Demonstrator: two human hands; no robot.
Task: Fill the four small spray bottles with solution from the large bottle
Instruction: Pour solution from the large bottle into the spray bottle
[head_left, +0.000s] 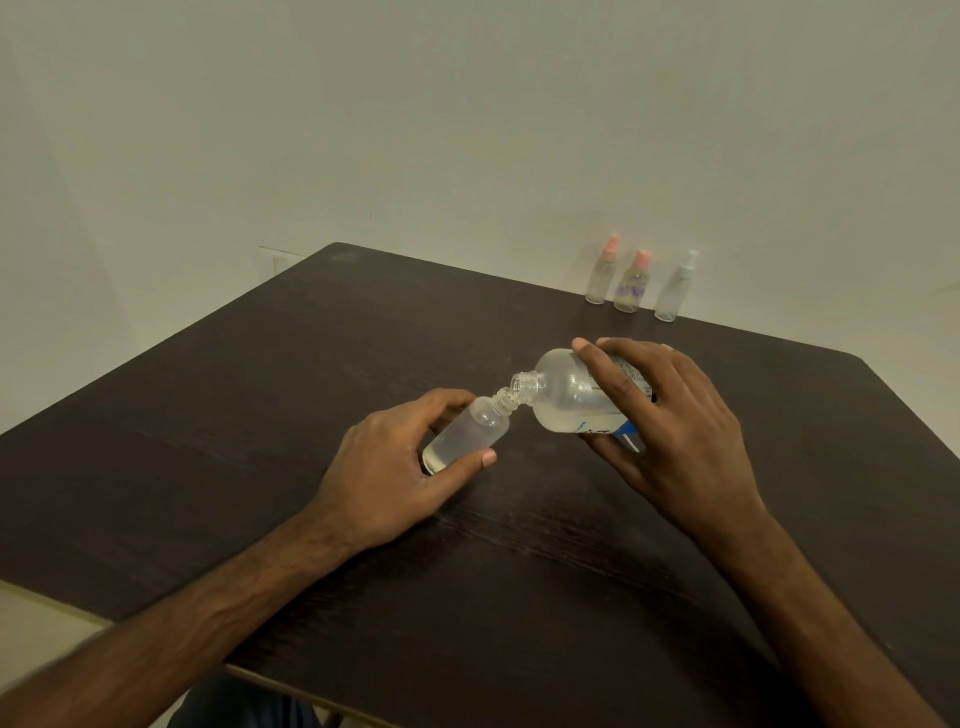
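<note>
- A small uncapped bottle (467, 434) is gripped by the left hand (395, 467), with the thumb laid along its near side and the fingers curled round its far side
- It is held tilted just above the dark table (260, 415), its open neck pointing up and to the right, and a little clear liquid is seen pooled at its lower end
- The large bottle (571, 400) is clasped by the right hand (670, 421), with fingers wrapped over the labelled body
- It is tipped almost onto its side, and its open mouth is brought against the small bottle's neck; whether liquid is flowing cannot be told
- Three capped spray bottles are stood upright in a row at the table's far edge, well apart from the hands: a pink-capped one (602, 273), a second pink-capped one (631, 283) with yellowish contents, and a white-capped one (675, 288)
</note>
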